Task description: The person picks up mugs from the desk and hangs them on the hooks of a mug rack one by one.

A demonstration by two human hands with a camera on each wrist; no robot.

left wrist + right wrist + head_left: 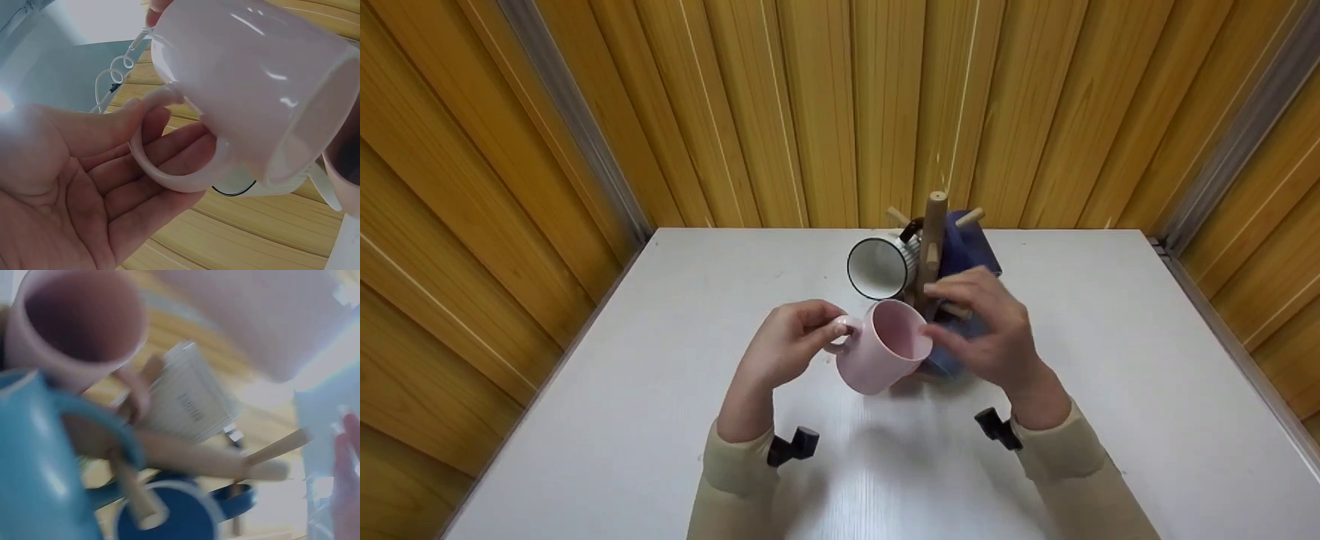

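Note:
My left hand [787, 341] pinches the handle of a pink mug [864, 361] between thumb and fingers, holding it tilted above the table with its mouth towards the right hand. In the left wrist view the thumb presses the handle [180, 181] from above, fingers behind it. My right hand [994, 334] is beside the mug's rim, fingers loosely bent and thumb tip right at the rim. A wooden mug tree [934, 232] stands behind. On it hang a white mug with a dark rim [877, 268] and a navy mug [169, 514].
Also on the tree are a teal mug [42, 461] and a second pink mug [84, 363], low down. Bare pegs [971, 217] stick out near its top. Everything stands on a white table [607, 390] against a wood-panelled wall [810, 112].

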